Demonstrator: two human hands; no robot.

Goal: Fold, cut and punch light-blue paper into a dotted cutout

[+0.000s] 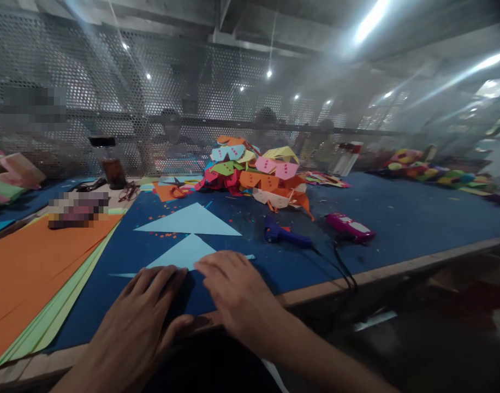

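Note:
A light blue paper triangle (184, 250) lies flat on the blue table mat near the front edge. My left hand (141, 303) rests on its lower left edge, fingers laid out and thumb apart. On the lower right edge lies my right hand (233, 289), its fingers stretched over the paper; both hands cover part of that edge. Just beyond is a second light blue paper triangle (190, 221), its lower edge close to the first one's tip. A thin blue paper strip (123, 274) sticks out left of my left hand.
Orange and green sheets (49, 262) are stacked at left. A colourful pile of folded paper shapes (254, 169) stands at the back. A blue glue gun (286, 234) and a magenta device (350, 226) lie right, with cords over the edge. A jar (111, 164) stands back left.

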